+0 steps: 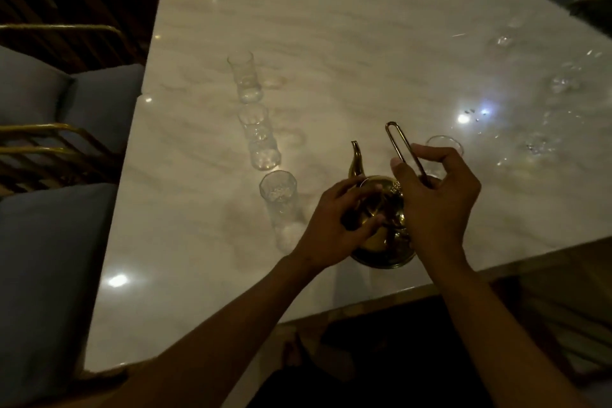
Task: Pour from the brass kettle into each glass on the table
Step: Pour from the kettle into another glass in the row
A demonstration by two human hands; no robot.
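Both hands on the brass kettle at the near edge of the marble table

The table (pixel 331 43) bears a row of four glasses (pixel 265 152) left of the brass kettle (pixel 384 242); the right hand (pixel 433 199) pinches its upright wire handle (pixel 402 149), and the left hand (pixel 334 225) has its fingers curled on the lid.

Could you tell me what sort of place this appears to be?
Probably a restaurant or café dining room: a polished marble table, blue-cushioned chairs with gold frames drawn up around it, and clear glasses laid out beside a brass kettle.
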